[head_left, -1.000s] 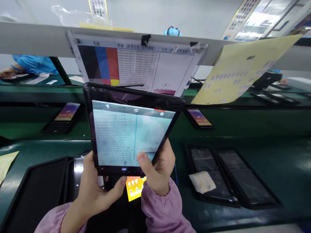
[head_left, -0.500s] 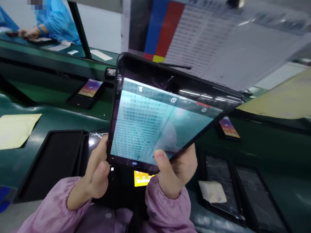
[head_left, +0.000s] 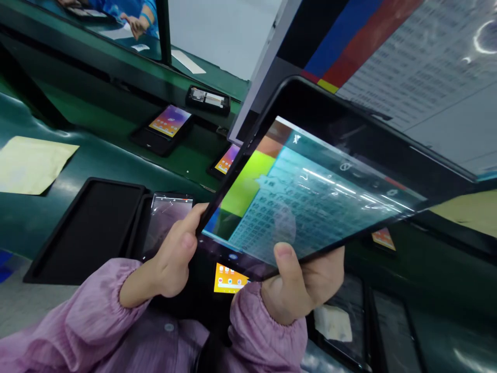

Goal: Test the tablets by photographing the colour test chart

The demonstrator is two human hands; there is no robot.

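Note:
A black tablet (head_left: pixel 310 191) is held up, tilted, in front of a printed chart (head_left: pixel 388 72). Its lit screen shows a camera view of the chart, with icons along the top. My left hand (head_left: pixel 176 254) grips the tablet's lower left edge, its fingers partly hidden behind. At the lower edge, my right hand (head_left: pixel 303 280) has the thumb on the screen and the fingers underneath. Below the tablet, a second lit screen with an orange background (head_left: pixel 230 278) shows partly. Beside my left hand lies another tablet (head_left: pixel 166 220) with a dim screen.
An empty black tray (head_left: pixel 89 228) lies on the left, near a yellow cloth (head_left: pixel 33 163). Lit devices (head_left: pixel 165 127) stand at the back. Dark tablets (head_left: pixel 396 331) lie at the right, one under a pale pad (head_left: pixel 333 322). A co-worker's hand (head_left: pixel 135 25) shows behind the frame.
The tablet has shifted right and tilted more, with both hands still on it. Coloured blocks now show on its screen beside the chart text. The co-worker's hand has moved to a paper.

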